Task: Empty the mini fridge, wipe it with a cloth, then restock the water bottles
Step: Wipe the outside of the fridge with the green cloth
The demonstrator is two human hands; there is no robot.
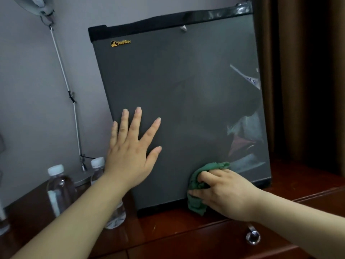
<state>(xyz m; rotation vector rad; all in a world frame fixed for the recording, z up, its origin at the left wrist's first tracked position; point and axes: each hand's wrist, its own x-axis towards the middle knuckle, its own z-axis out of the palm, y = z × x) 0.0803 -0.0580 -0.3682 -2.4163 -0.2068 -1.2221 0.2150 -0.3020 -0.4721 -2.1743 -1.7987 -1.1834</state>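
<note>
Presently the left hand (128,152) presses flat, fingers spread, on the closed grey mini fridge door (177,90), while the right hand (222,191) grips a crumpled green cloth (197,186) against its lower edge.

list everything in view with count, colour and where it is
mini fridge: one, dark grey with black top trim, door shut, standing on the cabinet top
cloth: one, green, bunched against the bottom of the fridge door
water bottles: two plainly seen, clear with white caps, left of the fridge
desk lamp: one, silver-grey, by the wall left of the fridge
cabinet top: one, reddish-brown wood
drawer knob: one, silver, front of the cabinet
curtain: one, brown, right of the fridge
left hand: flat on the fridge door, fingers spread
right hand: grips the cloth
</note>
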